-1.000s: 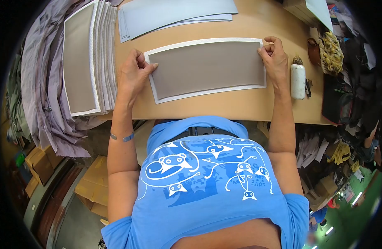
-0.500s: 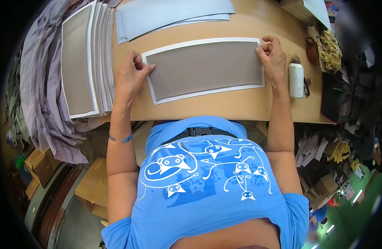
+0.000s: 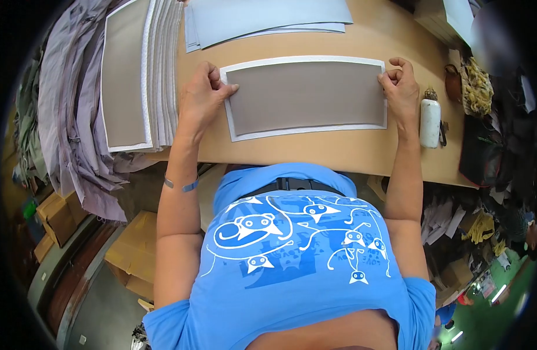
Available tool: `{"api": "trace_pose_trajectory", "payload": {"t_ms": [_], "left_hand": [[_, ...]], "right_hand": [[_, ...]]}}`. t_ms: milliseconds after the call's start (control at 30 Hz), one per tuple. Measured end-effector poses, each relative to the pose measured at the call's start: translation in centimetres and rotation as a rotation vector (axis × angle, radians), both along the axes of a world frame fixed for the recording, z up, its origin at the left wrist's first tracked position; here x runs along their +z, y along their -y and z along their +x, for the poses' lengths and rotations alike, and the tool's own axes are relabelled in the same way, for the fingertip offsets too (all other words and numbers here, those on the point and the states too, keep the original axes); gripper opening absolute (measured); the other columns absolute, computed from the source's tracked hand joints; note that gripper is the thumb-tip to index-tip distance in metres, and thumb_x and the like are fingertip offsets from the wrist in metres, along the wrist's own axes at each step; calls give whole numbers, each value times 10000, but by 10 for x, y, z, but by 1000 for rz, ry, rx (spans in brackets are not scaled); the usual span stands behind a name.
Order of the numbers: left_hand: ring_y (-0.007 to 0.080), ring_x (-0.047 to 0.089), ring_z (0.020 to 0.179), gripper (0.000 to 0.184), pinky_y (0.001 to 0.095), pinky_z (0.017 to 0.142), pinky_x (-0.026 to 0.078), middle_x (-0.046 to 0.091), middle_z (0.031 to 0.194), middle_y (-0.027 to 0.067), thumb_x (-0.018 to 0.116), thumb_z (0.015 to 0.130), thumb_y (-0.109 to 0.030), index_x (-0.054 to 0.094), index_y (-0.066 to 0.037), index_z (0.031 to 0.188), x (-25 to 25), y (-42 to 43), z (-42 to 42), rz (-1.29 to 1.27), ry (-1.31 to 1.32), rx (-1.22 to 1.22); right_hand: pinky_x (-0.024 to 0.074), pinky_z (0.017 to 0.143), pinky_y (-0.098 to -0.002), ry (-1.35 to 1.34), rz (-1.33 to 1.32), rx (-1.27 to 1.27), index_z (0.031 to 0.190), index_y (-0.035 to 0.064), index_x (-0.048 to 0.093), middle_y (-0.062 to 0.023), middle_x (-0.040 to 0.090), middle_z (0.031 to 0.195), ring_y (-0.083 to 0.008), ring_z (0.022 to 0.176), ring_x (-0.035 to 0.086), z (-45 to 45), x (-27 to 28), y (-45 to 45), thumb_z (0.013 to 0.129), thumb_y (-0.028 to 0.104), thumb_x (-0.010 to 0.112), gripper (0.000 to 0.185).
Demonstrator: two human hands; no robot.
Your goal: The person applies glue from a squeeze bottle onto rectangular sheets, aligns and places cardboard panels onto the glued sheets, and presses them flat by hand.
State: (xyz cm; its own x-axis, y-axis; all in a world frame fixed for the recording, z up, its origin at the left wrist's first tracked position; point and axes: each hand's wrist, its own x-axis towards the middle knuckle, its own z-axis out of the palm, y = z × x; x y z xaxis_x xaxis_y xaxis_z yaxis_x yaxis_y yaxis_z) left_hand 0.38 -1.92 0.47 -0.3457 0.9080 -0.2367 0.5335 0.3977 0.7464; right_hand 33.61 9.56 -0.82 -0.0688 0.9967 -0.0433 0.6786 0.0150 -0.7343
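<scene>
A flat rectangular grey-brown panel with a white border (image 3: 306,96) lies on the tan tabletop (image 3: 315,153) in front of me. My left hand (image 3: 204,96) pinches its upper left edge, the thumb on top of the border and the fingers curled. At the opposite end, my right hand (image 3: 401,93) has thumb and forefinger closed on the upper right edge. The panel looks smooth, its lower edge slightly slanted. Left of my left hand stands a fanned stack of similar bordered panels (image 3: 125,76).
Pale blue-white sheets (image 3: 268,22) lie beyond the panel. A white bottle (image 3: 430,123) stands right of my right hand, beside a small dark object. Long mauve cloth (image 3: 70,116) drapes over the left side. Cardboard boxes (image 3: 134,248) sit below, left; a yellowish bundle (image 3: 477,81) lies far right.
The view has turned slightly, so the tabletop and things on it appear shifted right. Both hands keep their hold on the panel's ends, with little visible movement of their own.
</scene>
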Motion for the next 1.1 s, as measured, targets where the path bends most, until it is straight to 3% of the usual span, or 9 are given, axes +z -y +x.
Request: {"api": "trace_pose_trajectory", "payload": {"t_ms": [500, 700, 800, 1000, 1100], "left_hand": [[119, 486, 591, 302, 274, 556, 433, 490, 635, 39, 723, 701, -60, 430, -54, 773, -2, -1, -2, -8, 41, -44], [171, 520, 574, 301, 295, 557, 440, 519, 636, 58, 731, 704, -106, 446, -59, 790, 6, 0, 5, -11, -90, -37], [217, 574, 646, 297, 317, 582, 453, 566, 691, 68, 739, 692, -153, 484, -69, 819, 21, -1, 11, -116, -290, -59], [267, 547, 998, 205, 422, 851, 388, 589, 1064, 26, 678, 731, -116, 575, -90, 906, 22, 12, 20, 339, -843, -393], [278, 373, 1248, 340, 467, 1008, 271, 445, 1329, 30, 629, 794, -240, 558, -120, 1104, 3, 13, 35, 448, -691, -592]], "right_hand": [[473, 599, -279, -20, -17, -18, 1038, 15, 517, -77, 626, 699, -153, 616, 589, -3, 5, 2, 770, 48, 612, 286], [470, 602, -279, -20, -9, -15, 1042, 15, 520, -79, 628, 709, -152, 614, 585, -1, 1, 1, 769, 52, 615, 291], [468, 606, -278, -25, -7, -15, 1045, 16, 522, -76, 623, 704, -147, 613, 577, -1, 1, 2, 769, 56, 615, 294], [467, 613, -278, -55, -15, -24, 1055, 18, 523, -61, 601, 681, -140, 617, 562, -1, 1, 3, 763, 63, 620, 311], [467, 616, -279, -48, -8, -22, 1053, 19, 523, -61, 599, 681, -143, 622, 565, -3, 2, 4, 762, 65, 619, 310]]}}
